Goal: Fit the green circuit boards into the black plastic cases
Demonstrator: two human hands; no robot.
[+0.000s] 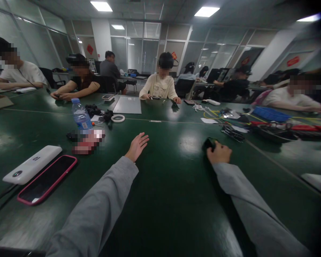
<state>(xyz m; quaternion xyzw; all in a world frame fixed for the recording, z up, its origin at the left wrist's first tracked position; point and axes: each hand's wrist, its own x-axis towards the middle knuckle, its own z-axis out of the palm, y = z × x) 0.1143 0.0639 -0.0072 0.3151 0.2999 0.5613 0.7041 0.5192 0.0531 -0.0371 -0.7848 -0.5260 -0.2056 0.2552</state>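
Note:
My left hand [137,147] reaches out over the green table [160,200], its fingers stretched and holding nothing. To the right, my right hand [219,152] has its fingers curled round a small black object [209,143]. Most of that object is covered by the hand, so its kind cannot be made out. Left of my left arm lie a phone in a pink case [48,180] and a white power bank [33,164] with a black cable. A clear water bottle with a blue cap [81,115] stands farther off on that side.
Near the bottle lie a roll of white tape [118,118], black gear [106,116] and a screwdriver [97,124]. A grey laptop [127,105] is beyond. At right are a blue tray [271,114] and tangled cables [232,133]. Several people sit around the table.

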